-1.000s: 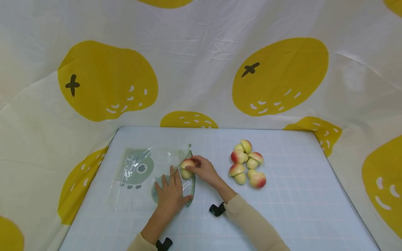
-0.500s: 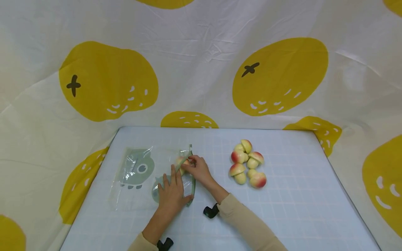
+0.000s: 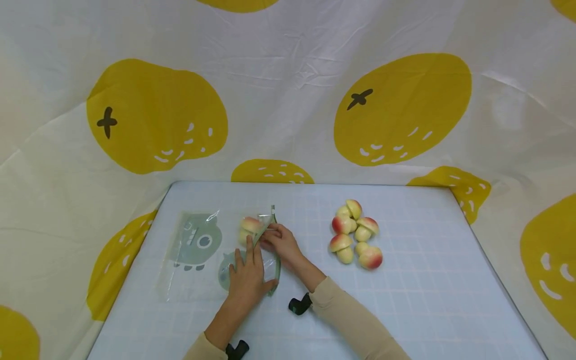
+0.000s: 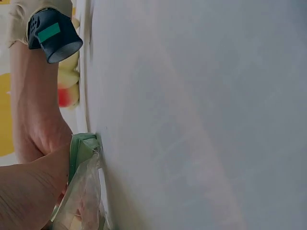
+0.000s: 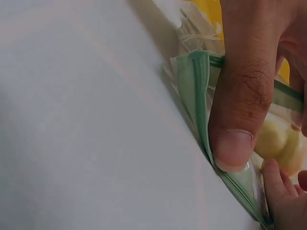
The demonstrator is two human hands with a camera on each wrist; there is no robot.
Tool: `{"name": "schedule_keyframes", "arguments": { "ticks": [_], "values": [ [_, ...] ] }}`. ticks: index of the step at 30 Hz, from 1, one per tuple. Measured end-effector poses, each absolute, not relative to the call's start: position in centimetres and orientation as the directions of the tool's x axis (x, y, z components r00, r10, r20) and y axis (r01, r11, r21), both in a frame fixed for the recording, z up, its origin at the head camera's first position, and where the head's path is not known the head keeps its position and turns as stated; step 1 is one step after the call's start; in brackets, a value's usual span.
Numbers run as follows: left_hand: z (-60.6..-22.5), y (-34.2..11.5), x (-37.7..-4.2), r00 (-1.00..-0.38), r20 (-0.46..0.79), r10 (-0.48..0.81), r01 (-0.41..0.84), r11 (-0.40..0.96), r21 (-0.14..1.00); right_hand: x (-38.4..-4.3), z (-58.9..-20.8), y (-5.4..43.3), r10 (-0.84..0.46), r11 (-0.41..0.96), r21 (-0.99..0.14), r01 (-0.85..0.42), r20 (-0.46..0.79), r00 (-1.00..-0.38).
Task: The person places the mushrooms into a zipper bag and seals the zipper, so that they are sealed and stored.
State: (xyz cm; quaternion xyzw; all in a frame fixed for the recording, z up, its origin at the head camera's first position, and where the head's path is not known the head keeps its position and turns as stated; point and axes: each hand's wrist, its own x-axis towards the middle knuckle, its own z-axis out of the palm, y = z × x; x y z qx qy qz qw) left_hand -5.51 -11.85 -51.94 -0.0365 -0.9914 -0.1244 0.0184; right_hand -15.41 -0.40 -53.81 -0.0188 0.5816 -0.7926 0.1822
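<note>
Green creatures (image 3: 195, 247) are printed on the clear, green-edged plastic bag (image 3: 230, 227), pressed by the spread fingers of the left hand (image 3: 245, 280). Inside, a pale-yellow, red-capped mushroom-shaped piece (image 3: 249, 225) is seen; whether it is gripped by the right hand (image 3: 282, 245) cannot be told.

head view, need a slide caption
Left hand and right hand at a clear zip bag, one toy mushroom inside, five more on the table.
</note>
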Motion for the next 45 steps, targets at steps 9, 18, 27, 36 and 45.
{"name": "schedule_keyframes", "arguments": {
  "ticks": [9, 18, 27, 36, 45],
  "values": [
    [-51.8, -11.9, -5.5, -0.996, 0.059, 0.073, 0.086, 0.963, 0.257, -16.1, -54.3, -1.0, -0.468, -0.341, -0.840, 0.423, -0.238, -0.851],
    [-52.0, -11.9, -5.5, -0.996, 0.046, 0.070, 0.080, 0.964, 0.254, -17.1, -54.6, -1.7, -0.560, -0.312, -0.825, 0.472, -0.242, -0.793],
    [-52.1, -11.9, -5.5, -0.995, 0.066, 0.079, 0.093, 0.962, 0.255, -17.7, -54.3, -1.8, -0.638, -0.229, -0.858, 0.459, -0.223, -0.737],
    [-51.7, -12.0, -5.4, -0.995, 0.060, 0.086, 0.097, 0.967, 0.237, -17.2, -54.0, 0.6, -0.609, -0.257, -0.875, 0.410, -0.183, -0.772],
    [-51.4, -11.8, -5.4, -0.997, 0.021, 0.077, 0.080, 0.968, 0.237, -15.4, -52.7, 3.7, -0.581, -0.239, -0.910, 0.339, -0.146, -0.801]
  ]
}}
